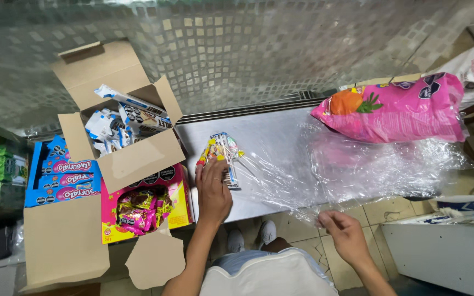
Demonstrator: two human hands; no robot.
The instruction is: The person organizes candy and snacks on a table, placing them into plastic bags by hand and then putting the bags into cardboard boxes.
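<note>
Two hands on steel counter (281, 137) — left hand (213, 192) flat, right hand (342, 233) pinching plastic wrap (368, 170).

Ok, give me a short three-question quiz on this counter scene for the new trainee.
1. True or false: the left hand rests on the bundle of lollipops on the metal counter.
2. What do the fingers of the right hand pinch? A) the clear plastic wrap B) the pink bag C) a cardboard flap
3. Fill in: the open cardboard box of blue and white packets sits to the ____ of the lollipops.

Key: 1 true; 2 A; 3 left
</note>
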